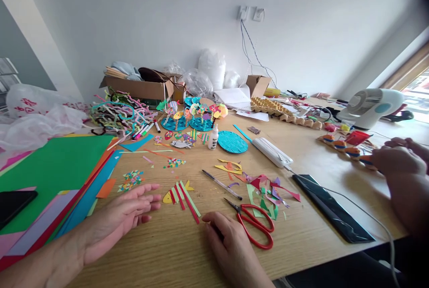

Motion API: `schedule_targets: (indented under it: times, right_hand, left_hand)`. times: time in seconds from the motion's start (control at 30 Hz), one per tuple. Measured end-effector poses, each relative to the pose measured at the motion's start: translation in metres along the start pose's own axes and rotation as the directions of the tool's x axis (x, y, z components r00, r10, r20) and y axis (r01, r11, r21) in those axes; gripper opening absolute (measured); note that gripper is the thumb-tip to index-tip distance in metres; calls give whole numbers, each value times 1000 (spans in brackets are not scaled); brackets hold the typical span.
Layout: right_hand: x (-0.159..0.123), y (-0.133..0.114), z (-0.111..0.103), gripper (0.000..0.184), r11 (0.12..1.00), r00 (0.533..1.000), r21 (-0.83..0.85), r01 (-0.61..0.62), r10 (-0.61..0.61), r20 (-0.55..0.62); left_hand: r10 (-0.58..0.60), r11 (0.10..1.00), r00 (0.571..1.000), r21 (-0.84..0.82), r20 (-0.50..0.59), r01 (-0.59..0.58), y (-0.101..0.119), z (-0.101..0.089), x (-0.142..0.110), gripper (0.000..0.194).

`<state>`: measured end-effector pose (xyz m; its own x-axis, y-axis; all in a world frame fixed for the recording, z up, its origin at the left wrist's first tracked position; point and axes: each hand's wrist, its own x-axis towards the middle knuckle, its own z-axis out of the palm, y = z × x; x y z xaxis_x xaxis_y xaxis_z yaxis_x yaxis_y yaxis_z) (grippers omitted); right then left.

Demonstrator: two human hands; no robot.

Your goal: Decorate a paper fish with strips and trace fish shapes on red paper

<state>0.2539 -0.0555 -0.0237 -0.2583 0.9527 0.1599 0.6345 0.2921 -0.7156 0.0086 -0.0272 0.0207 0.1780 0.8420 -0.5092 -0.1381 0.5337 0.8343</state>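
My left hand (115,218) lies over the wooden table (174,252) with its fingers stretched out, holding nothing. Its fingertips point at a yellow paper fish (174,194) crossed by red and green paper strips (189,201). My right hand (229,245) rests on the table with fingers curled under, close beside the red-handled scissors (254,223). Whether anything is in it stays hidden. A pen (221,184) lies just beyond the scissors.
Stacked coloured paper sheets (50,171) lie at left with a black phone (13,203) on them. Paper scraps (268,189), a glue bottle (213,138), blue paper discs (232,141), pipe cleaners (117,113) and boxes fill the middle and back. Another person's hands (398,158) work at right near a black tablet (331,209).
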Motion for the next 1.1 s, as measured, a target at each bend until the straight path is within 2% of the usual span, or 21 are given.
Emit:
schedule_targets:
  times: [0.27, 0.5, 0.73, 0.97, 1.1]
  right_hand:
    - [-1, 3, 1, 20, 999, 999, -34, 25, -24, 26]
    - [-1, 12, 3, 21, 995, 996, -53, 83, -81, 49]
    - [-1, 10, 3, 19, 996, 996, -50, 80, -77, 44]
    - [-2, 7, 2, 20, 999, 998, -29, 34, -33, 48]
    - [-2, 6, 2, 19, 999, 999, -20, 28, -27, 47]
  left_hand:
    - [-14, 998, 999, 55, 52, 11, 5, 1, 8, 56]
    - [-26, 1000, 998, 0, 63, 26, 2, 0, 12, 60]
    - [21, 1000, 999, -1, 46, -21, -1, 1, 15, 48]
    - [39, 986, 999, -162, 22, -35, 0, 6, 20, 38]
    - [72, 980, 997, -186, -1, -70, -4, 8, 26, 29]
